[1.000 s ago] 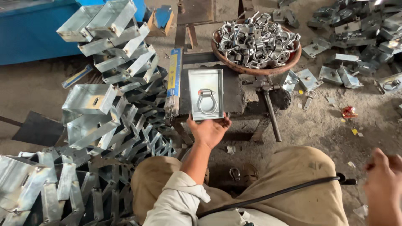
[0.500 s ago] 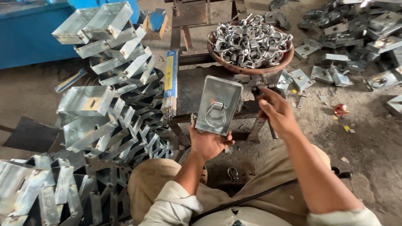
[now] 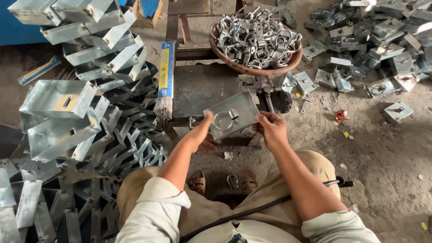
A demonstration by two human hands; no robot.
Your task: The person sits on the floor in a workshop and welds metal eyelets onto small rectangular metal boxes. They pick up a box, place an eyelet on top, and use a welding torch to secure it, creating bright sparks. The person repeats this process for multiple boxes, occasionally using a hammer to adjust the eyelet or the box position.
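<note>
While both hands are busy at the bench, the scene reads as follows:

Stack of trays: a big heap of bare folded sheet-metal trays point(image 3: 85, 103) fills the person's left side, dull grey and sharp-edged; by my judgement these await fittings.
Finished pile: trays with rings point(image 3: 382, 49) lie scattered on the dirt floor at the right, so a good share looks done.
Bench: a dark, worn metal work block point(image 3: 198, 90) stands just ahead of the knees.
Basket: 1 round reddish bowl point(image 3: 252, 69) holds shiny ring fittings point(image 3: 256, 38), well filled, so plenty seems left.
Held tray: a flat rectangular plate with a ring handle point(image 3: 230, 116), tilted above the bench edge.
Left hand point(image 3: 200, 135): fingers curled under the plate's left edge, gripping it.
Right hand point(image 3: 270, 128): closed on its right edge.
Rod bundle: thin welding rods point(image 3: 164, 85) in a yellow-blue sleeve.
</note>
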